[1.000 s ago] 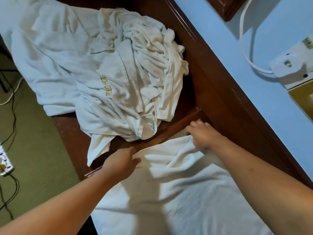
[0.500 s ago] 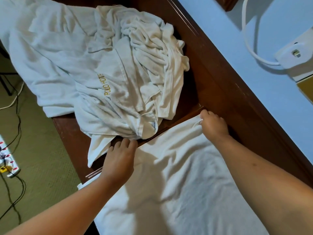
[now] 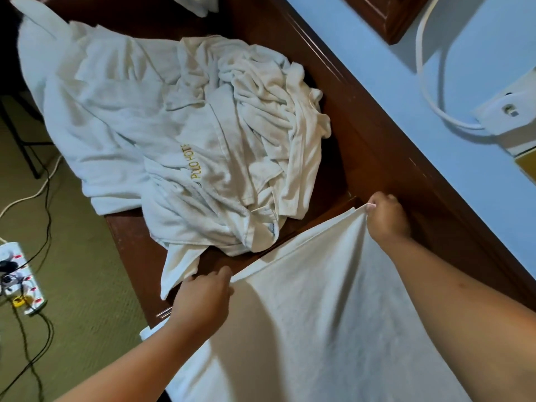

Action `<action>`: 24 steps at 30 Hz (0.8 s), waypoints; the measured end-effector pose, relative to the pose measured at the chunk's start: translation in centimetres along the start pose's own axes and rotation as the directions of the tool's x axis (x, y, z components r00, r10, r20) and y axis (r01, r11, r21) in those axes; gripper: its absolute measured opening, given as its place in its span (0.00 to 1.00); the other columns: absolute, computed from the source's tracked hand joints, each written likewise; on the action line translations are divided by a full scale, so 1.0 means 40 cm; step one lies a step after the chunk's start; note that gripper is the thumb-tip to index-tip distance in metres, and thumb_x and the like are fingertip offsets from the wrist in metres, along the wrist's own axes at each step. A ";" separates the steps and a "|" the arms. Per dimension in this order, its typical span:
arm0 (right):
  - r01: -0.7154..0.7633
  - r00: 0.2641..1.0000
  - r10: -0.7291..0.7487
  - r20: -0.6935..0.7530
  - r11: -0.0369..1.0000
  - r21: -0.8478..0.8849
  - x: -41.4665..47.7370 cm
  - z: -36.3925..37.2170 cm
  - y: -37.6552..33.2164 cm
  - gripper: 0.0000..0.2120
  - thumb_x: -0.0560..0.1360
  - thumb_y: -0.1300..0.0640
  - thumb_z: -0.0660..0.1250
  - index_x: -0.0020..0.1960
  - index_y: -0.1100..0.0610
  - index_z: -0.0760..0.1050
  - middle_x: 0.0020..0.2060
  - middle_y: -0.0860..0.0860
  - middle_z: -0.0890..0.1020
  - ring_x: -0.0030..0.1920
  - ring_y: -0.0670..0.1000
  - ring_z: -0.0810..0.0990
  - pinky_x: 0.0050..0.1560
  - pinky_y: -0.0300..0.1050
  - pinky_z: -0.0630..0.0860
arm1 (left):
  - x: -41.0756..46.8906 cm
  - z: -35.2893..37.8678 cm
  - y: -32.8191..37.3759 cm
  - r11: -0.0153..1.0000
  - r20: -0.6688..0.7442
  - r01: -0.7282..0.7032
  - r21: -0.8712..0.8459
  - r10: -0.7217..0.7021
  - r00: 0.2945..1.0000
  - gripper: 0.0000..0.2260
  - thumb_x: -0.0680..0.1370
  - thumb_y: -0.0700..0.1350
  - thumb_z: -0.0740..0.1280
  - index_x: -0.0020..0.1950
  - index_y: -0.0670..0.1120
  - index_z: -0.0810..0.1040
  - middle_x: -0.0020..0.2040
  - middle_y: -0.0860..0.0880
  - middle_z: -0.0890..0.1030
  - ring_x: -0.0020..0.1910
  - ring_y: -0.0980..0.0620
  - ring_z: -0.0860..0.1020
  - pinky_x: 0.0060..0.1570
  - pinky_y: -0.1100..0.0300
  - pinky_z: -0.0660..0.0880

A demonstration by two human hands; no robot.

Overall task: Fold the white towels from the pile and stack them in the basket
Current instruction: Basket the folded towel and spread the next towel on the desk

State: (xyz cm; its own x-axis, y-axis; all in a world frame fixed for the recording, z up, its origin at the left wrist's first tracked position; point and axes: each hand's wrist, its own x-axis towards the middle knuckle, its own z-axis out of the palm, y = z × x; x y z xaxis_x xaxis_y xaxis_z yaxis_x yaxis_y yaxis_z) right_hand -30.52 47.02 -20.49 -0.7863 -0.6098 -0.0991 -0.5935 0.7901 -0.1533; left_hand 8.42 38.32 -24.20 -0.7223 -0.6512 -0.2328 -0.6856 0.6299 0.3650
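Head view: one towel being squared for folding. Far left, a power strip (image 3: 21, 285) and its leads lay on the green carpet, well apart from the work. On the counter (image 3: 133, 250) sat the pile (image 3: 179, 134) of unfolded white towels, one with gold lettering, and a loose corner of the pile trailed towards the left hand (image 3: 203, 297). That hand lay knuckles-up at the left end of the far edge of the towel (image 3: 319, 309). Its fingers (image 3: 223, 273) were curled over that corner and gripped it; the thumb was hidden. The towel spread from this edge back towards the person and out of frame. The edge itself was drawn taut, just short of the pile, and seemed to show two layers. At its right end the right hand (image 3: 387, 220) pinched the other corner between thumb and curled fingers. Further right came a pale wall with a white cable (image 3: 423, 82) and a socket (image 3: 504, 111). No basket was in view.

Judged step: an early fold on this towel, its edge being aligned, with most of the pile not yet done. The next move would call for both hands to carry the edge together under even tension, match the corners, and avoid snagging the pile's trailing corner
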 end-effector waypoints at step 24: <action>0.346 0.816 -0.335 0.471 0.936 0.067 -0.748 0.191 -0.382 0.34 0.78 0.46 0.61 0.81 0.48 0.51 0.80 0.52 0.50 0.80 0.57 0.48 0.77 0.54 0.53 | -0.154 -0.022 -0.172 0.982 -0.007 0.117 -0.147 -0.120 0.993 0.04 0.78 0.44 0.69 0.52 0.47 0.79 0.48 0.49 0.78 0.46 0.43 0.78 0.44 0.48 0.75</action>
State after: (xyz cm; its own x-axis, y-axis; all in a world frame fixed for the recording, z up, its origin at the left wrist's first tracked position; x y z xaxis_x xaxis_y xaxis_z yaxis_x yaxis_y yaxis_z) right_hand 3.39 52.71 -22.71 -0.3618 -0.7915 -0.4926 -0.8158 0.5246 -0.2436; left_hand 17.64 37.63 -24.48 -0.6344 -0.7248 -0.2685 -0.7446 0.4799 0.4640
